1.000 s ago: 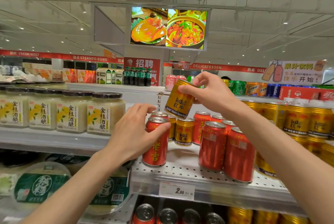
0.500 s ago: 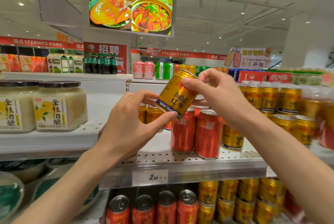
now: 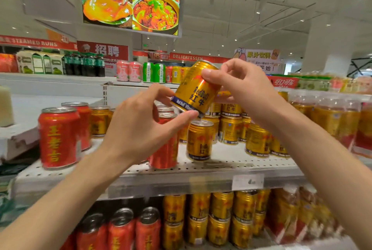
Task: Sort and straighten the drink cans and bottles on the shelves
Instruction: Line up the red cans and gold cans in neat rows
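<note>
Perforated shelf runs just under both hands, lip close below the wrists. Right hand is pinched round the top of the tilted gold can; left hand cups its lower rim between thumb and fingers. I'd level it upright, label forward, before lowering. Open spot: bare shelf right of the lone gold can below, ahead of the gold rows. Red cans sit left.
</note>
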A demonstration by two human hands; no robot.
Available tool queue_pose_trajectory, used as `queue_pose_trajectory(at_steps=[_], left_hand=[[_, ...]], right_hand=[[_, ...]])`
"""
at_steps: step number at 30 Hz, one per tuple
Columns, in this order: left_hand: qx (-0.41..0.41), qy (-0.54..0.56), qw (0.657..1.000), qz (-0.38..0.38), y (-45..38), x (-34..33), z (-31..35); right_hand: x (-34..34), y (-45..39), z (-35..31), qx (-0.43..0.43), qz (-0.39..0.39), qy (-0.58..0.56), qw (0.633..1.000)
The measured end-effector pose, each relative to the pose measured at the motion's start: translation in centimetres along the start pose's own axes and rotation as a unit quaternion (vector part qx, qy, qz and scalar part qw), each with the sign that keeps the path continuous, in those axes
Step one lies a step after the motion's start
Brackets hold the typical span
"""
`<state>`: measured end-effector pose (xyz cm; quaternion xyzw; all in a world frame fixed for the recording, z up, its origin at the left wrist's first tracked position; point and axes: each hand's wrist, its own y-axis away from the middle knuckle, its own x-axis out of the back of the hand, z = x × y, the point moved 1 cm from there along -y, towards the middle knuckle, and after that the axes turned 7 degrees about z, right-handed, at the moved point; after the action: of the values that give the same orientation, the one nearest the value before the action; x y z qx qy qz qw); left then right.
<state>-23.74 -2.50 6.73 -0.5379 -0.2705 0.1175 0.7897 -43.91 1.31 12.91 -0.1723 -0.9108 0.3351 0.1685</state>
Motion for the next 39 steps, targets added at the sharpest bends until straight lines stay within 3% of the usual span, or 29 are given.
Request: queue_pose_trajectory(at_steps=[10, 15, 21, 39], left_hand=[[-0.011, -0.097, 0.993, -0.061, 1.1, -9.4, 5.4], [-0.050, -0.135, 0.986, -0.077, 2.8, -11.3, 4.6], [-0.019, -0.172, 0.979, -0.112, 4.4, -11.8, 3.0], [-0.017, -0.006, 0.992, -0.125, 2.1, -16.8, 1.0]], right_hand=[[9.7, -1.6, 6.2, 0.016, -0.051, 0.124, 0.991], [10.4, -0.9, 9.2, 0.025, -0.102, 0.190, 0.976], [9.8, -0.4, 12.6, 0.072, -0.151, 0.271, 0.948], [10.1, -0.8, 14.9, 0.097, -0.174, 0.324, 0.925]])
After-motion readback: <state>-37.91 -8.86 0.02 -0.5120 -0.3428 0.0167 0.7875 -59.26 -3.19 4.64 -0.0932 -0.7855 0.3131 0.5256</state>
